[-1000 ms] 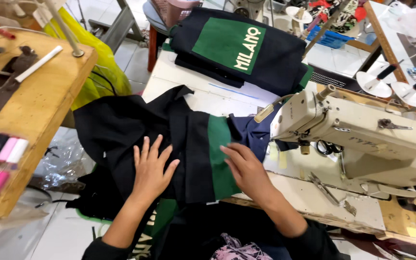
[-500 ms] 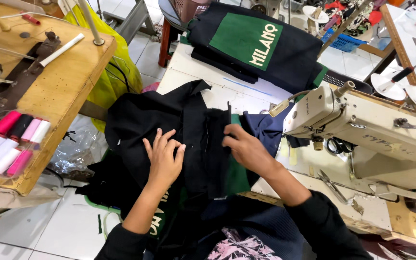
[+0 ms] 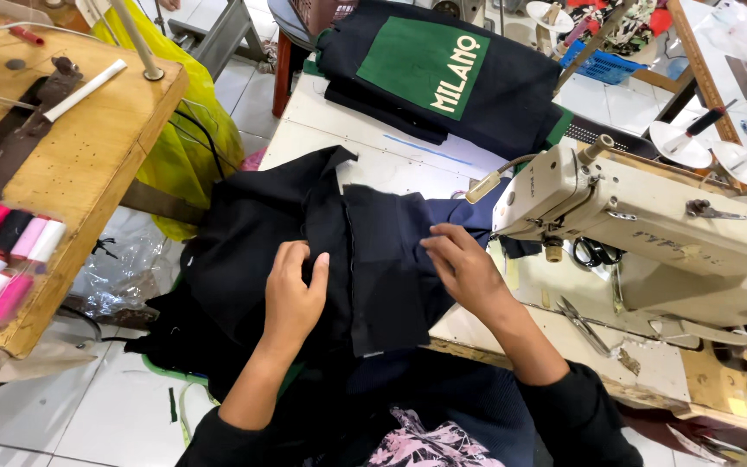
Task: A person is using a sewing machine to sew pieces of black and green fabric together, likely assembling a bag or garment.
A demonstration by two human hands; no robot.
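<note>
A garment sewing workshop: an industrial sewing machine [image 3: 650, 233] at right, thread spools [image 3: 6, 259] on the wooden counter [image 3: 105, 164] at left, stacked dark garments [image 3: 443, 78] at top.

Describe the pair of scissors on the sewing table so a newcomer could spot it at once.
Find the cream sewing machine on the white table. Just below its arm, right of the person's right hand, lie the scissors: slim, metal, blades closed, unlike the soft dark fabric nearby.
</note>
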